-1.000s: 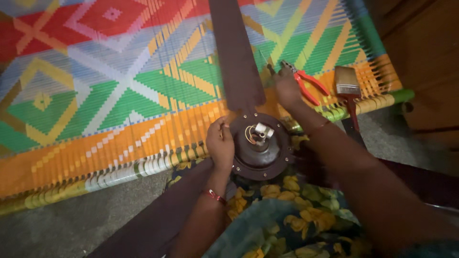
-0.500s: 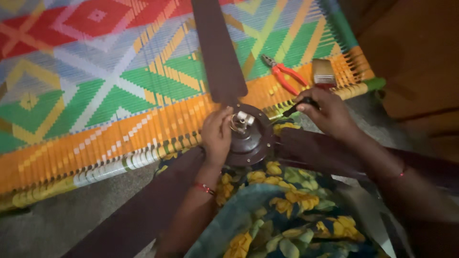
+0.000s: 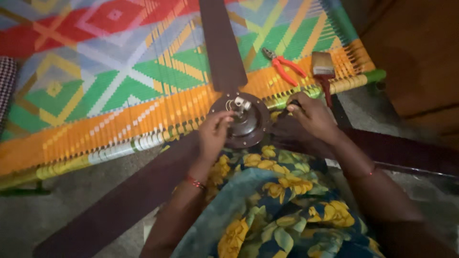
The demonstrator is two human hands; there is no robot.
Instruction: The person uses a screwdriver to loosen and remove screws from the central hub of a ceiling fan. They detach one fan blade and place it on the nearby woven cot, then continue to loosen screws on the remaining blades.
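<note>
Woven cot (image 3: 119, 91) with bright plastic strapping across the upper frame, its near edge running from lower left up to the right corner. Propped half on that near edge and half on the floral-clothed lap (image 3: 277, 200) — a brown ceiling fan, three long blades radiating from the motor hub (image 3: 241, 122). One blade (image 3: 221, 45) pointing away across the cot toward its far edge, long axis nearly straight up the frame; a second blade (image 3: 122, 203) running down-left over the floor; a third blade (image 3: 387, 150) stretching right, past the cot's right corner. Hub face turned upward, short shaft with pale fitting standing up at the centre.

Likely heavy at the hub, metal and stiff; blades thin, rigid but easily bent if used as levers — best held at the hub rim or blade roots. Painted surface probably smooth, somewhat slippery.

Left hand (image 3: 213, 134) on the hub's left rim, fingers curled against the top face near the shaft, steadying rather than clenched. Right hand (image 3: 311, 117) closed round a small dark-handled tool (image 3: 291, 105), kind unclear, just right of the hub.

Near the cot's right corner: red-handled pliers (image 3: 285, 64), then a paintbrush (image 3: 323, 67) beside them.
</note>
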